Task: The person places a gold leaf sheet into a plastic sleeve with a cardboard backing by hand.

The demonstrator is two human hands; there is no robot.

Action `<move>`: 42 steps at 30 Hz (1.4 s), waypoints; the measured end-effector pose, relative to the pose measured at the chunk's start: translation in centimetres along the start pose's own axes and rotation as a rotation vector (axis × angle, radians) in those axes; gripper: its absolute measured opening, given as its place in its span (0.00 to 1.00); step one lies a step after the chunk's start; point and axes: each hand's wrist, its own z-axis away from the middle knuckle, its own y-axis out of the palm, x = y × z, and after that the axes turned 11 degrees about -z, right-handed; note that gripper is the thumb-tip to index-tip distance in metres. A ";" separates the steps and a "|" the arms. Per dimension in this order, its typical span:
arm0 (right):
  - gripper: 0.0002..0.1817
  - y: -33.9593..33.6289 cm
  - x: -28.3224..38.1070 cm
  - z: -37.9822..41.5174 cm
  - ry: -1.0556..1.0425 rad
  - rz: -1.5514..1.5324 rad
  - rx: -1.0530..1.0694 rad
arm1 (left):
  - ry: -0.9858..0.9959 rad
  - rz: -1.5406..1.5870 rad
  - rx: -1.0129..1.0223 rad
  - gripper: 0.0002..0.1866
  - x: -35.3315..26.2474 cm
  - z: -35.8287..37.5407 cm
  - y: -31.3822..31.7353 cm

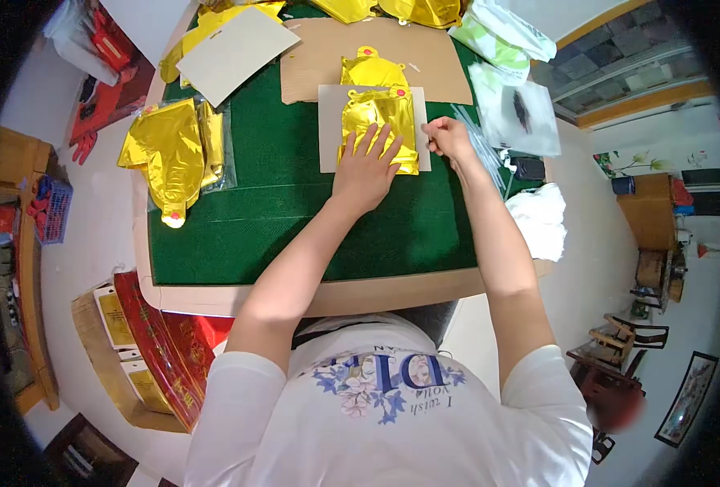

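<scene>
The left hand's (365, 172) fingers are spread wide and flat, pressing down on the gold foil piece (380, 112) without gripping it, while those of the right hand (451, 141) curl at the right edge of the pale card (328, 122) beneath; I cannot tell whether they have closed on it. Even, light pressure would suit the thin, crinkly foil best, with the right fingers steadying the card so it lies square. Foil and card sit mid-tabletop (270, 191), near the brown cardboard (307, 61) and left of the clear strips (483, 138).
</scene>
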 end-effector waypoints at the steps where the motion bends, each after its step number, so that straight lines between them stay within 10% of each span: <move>1: 0.10 0.0 -0.2 -0.4 -0.057 -0.044 -0.014 | 0.003 -0.001 0.011 0.25 0.0 -0.1 -0.1; 16: 0.08 -4.2 5.0 -0.5 -0.667 -0.522 -0.390 | 0.005 0.013 0.099 0.27 0.0 -0.3 -0.9; 26: 0.06 -9.5 0.4 15.2 0.092 -0.234 0.310 | 0.028 -0.057 0.211 0.27 0.2 -0.2 -1.4; 32: 0.08 -10.8 -6.0 19.0 0.350 -0.097 0.187 | -0.010 -0.003 0.141 0.27 -0.1 -0.2 -0.9; 38: 0.13 -10.2 -5.2 20.3 0.246 0.138 -0.009 | -0.013 0.030 0.101 0.27 -0.1 0.0 -0.8; 40: 0.18 -9.7 -4.0 21.1 -0.179 0.669 -0.131 | -0.023 0.034 0.122 0.27 -0.1 -0.1 -0.7; 42: 0.16 -6.6 1.6 22.7 -0.287 0.403 -0.180 | -0.011 -0.041 0.150 0.27 -0.1 -0.2 -1.0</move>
